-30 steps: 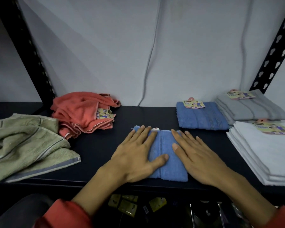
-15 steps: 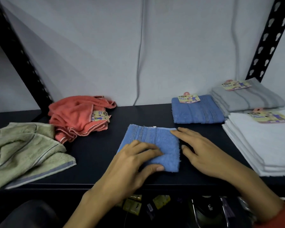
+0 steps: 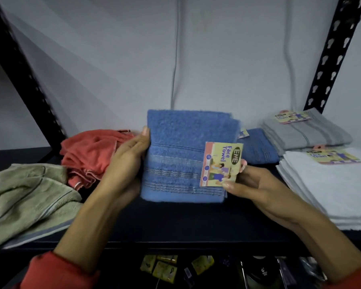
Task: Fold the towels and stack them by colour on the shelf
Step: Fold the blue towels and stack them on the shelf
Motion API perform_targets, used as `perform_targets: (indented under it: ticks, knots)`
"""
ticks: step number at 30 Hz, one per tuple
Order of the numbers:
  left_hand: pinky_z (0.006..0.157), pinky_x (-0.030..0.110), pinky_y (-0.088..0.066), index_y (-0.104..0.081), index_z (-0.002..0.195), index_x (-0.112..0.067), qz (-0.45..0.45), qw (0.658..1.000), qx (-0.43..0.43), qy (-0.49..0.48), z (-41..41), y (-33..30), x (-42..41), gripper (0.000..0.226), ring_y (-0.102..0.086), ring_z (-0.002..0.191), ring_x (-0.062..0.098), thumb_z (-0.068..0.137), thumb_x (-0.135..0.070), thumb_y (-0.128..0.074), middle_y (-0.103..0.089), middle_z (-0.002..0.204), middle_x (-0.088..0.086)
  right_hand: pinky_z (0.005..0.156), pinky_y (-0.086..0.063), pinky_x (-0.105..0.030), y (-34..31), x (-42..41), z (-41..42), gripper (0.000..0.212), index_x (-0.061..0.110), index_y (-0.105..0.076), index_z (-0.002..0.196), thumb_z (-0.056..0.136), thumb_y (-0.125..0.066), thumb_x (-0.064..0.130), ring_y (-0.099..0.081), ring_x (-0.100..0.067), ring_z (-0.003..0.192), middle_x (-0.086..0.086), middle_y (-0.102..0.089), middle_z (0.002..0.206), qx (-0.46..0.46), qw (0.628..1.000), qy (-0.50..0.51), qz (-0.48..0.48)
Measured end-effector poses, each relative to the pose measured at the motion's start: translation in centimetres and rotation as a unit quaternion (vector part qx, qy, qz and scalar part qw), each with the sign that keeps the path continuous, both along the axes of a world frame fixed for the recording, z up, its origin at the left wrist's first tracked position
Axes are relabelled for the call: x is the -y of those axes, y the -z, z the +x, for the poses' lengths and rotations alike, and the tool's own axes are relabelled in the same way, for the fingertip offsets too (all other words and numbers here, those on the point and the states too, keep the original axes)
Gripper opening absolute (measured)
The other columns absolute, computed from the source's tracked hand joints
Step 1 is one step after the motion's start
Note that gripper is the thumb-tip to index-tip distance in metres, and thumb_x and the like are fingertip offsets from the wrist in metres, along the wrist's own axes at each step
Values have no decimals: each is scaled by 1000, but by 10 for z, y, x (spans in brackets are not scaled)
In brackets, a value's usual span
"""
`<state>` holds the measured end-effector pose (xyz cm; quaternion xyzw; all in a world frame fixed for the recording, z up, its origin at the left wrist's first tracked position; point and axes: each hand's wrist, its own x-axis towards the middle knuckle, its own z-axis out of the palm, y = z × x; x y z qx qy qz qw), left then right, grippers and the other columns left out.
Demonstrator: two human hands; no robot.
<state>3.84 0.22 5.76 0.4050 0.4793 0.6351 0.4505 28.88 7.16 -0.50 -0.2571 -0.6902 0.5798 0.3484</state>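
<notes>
I hold the folded blue towel upright above the dark shelf, between both hands, clear of the shelf surface. My left hand grips its left edge, thumb tip showing at the front near the upper corner, fingers behind the cloth and out of sight. My right hand is closed on the lower right edge, thumb pressed against the bottom corner of the paper label, which hangs on the front face and reads "Face Towel".

Behind the held towel, to the right, a second folded blue towel lies flat on the shelf. Further right sits a folded grey stack with its own label, and in front of that a folded white stack, also labelled. The grey and white stacks touch or nearly touch; I cannot tell which.

On the left, an unfolded orange towel lies bunched on the shelf, partly behind my left hand. An unfolded green towel lies crumpled at the front left, just beside the orange one.
</notes>
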Motion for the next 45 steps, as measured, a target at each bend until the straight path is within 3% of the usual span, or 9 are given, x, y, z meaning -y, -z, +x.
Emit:
perform_targets:
  ticks: [5,12,17,22,29,31,33,36,45]
  knots:
    - [93,38,-55,-77,108,-16,-102,993,65,9,-10,26,-8,52,-73,102,19,82,-57,-61,-75,115,7,101,-45,-37,7,-6,-3,32,6,-73,114,86,-73,23,-65,-25,112,-15,-72,118,-33,994,22,-104]
    - [73,23,-51,-75,91,-10,-115,966,-233,0,-18,60,10,26,-68,77,12,81,-33,-80,-77,85,9,80,-52,-28,8,-21,-1,17,14,-72,104,87,-75,15,-72,-18,90,-9,-77,93,9,970,229,-75]
    - [68,20,-53,-71,85,-27,-82,880,-464,-62,-1,67,23,22,-68,72,2,82,-48,-79,-74,79,-12,57,-47,-15,17,-33,-4,19,17,-66,98,85,-79,22,-64,-8,66,-6,-72,79,102,949,298,27]
    - [86,26,-50,-48,119,-39,-91,805,-586,-24,8,63,15,40,-59,94,3,88,-52,-68,-60,101,-17,69,-47,-28,20,-49,-14,17,15,-69,91,86,-78,28,-63,-17,81,1,-69,85,256,915,274,150]
    - [108,27,-36,-54,132,-19,1,824,-567,-5,36,63,-27,33,-49,130,16,104,-35,-48,-53,138,-6,75,-42,-39,7,-7,-39,26,12,-62,83,101,-47,22,-61,-31,86,-6,-67,86,323,794,334,391]
    - [121,36,-27,-50,141,-15,-16,818,-574,19,48,75,-32,40,-38,143,21,108,-34,-40,-47,148,2,101,-45,-41,23,7,-53,44,7,-66,108,100,-28,26,-60,-33,118,-15,-68,117,383,792,288,377]
    - [127,34,-8,-27,158,-19,-77,801,-592,41,53,86,-29,54,-9,156,14,109,-42,-28,-21,167,-2,122,-19,-38,35,14,-59,74,0,-48,143,95,-5,36,-35,-29,146,-19,-46,151,441,787,252,349]
    - [126,33,3,1,163,-25,-116,779,-614,52,50,95,-22,63,12,154,7,108,-50,-15,8,170,-12,120,11,-30,36,15,-54,94,6,-12,159,80,19,47,1,-18,155,-10,-8,168,493,779,206,328]
    - [124,35,15,16,160,-26,-165,762,-624,49,36,95,-5,79,21,152,6,100,-67,-14,16,169,-8,124,9,-32,30,22,-15,83,27,23,155,94,-14,68,26,-4,148,14,33,159,507,821,164,206]
